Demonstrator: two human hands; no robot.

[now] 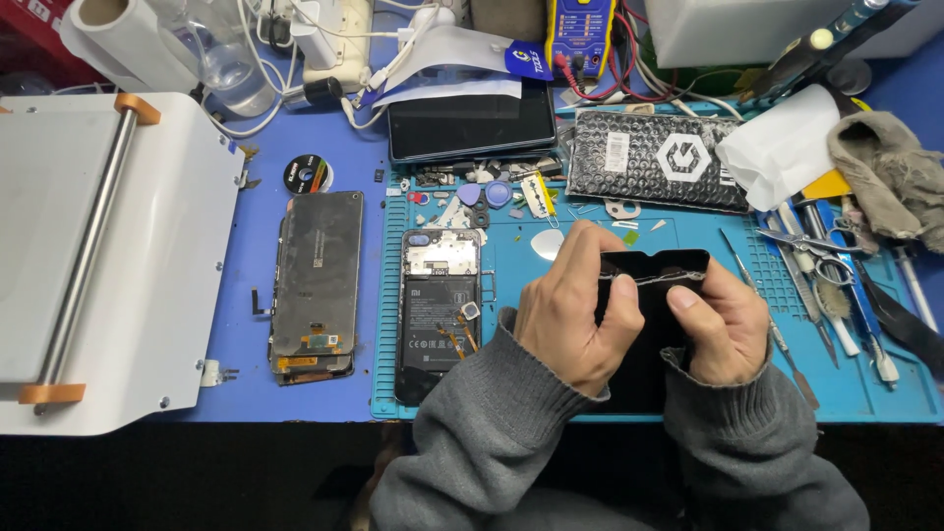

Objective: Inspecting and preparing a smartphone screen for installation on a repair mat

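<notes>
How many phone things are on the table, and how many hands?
Black screen panel held in both hands: 1
Opened phone showing its insides: 1
Stack of screen panels lying face down: 1
Dark tablet: 1
Hands, left hand and right hand: 2
Total: 6

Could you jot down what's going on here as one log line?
left hand: grips black phone panel | right hand: grips same panel, thumb at top edge | opened phone: on blue mat, untouched

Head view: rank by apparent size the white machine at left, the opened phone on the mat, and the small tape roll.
1. white machine
2. opened phone
3. tape roll
None look alike.
</notes>
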